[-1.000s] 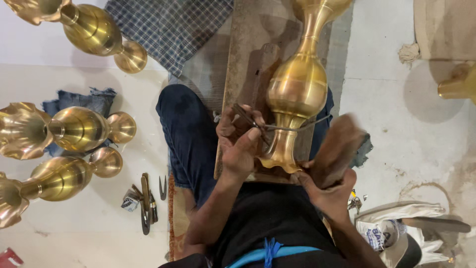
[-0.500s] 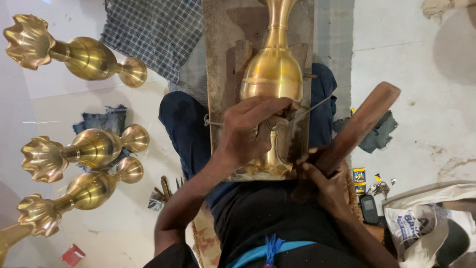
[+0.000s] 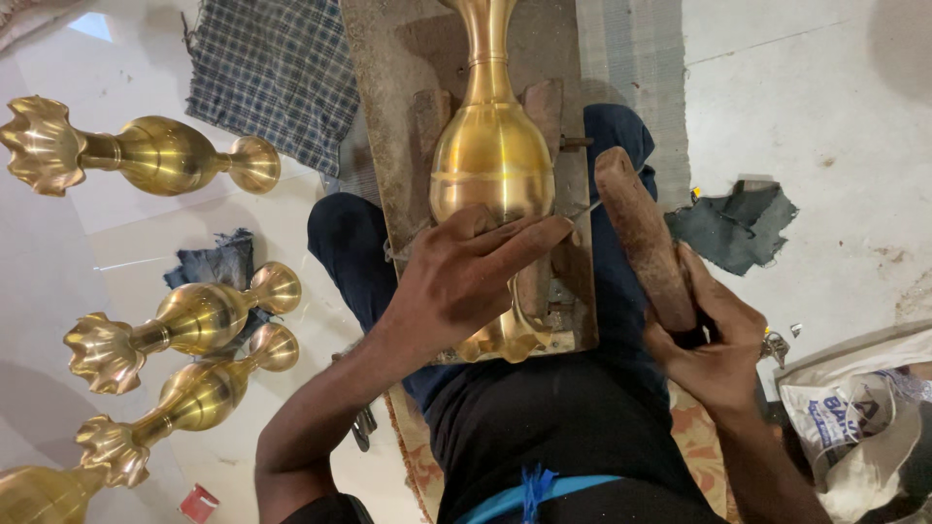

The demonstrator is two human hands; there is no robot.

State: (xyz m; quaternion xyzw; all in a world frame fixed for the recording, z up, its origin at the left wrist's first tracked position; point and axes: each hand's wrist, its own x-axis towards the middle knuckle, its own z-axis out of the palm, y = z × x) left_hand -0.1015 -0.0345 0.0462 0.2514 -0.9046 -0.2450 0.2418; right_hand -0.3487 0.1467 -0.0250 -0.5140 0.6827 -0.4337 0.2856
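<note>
Now, a thin punch is set against a brass vase as the wooden mallet hangs raised beside it.

The left hand (image 3: 466,281) lies across the neck of the brass vase (image 3: 492,165), which rests lengthwise on the worn wooden board (image 3: 388,107) over the person's lap, foot toward the body; its grip is narrow, pinching a thin metal rod (image 3: 584,209) near the board's right edge. Half a second ago that hand covered the vase higher up; it has since slid down and the rod tip shows clear. The right hand (image 3: 714,344) holds the wooden mallet (image 3: 641,233) in a full grip, head now nearer the rod, suggesting a strike is being lined up. Three finished vases (image 3: 160,155) lie on the floor at left, beside a checked cloth (image 3: 272,78).
</note>
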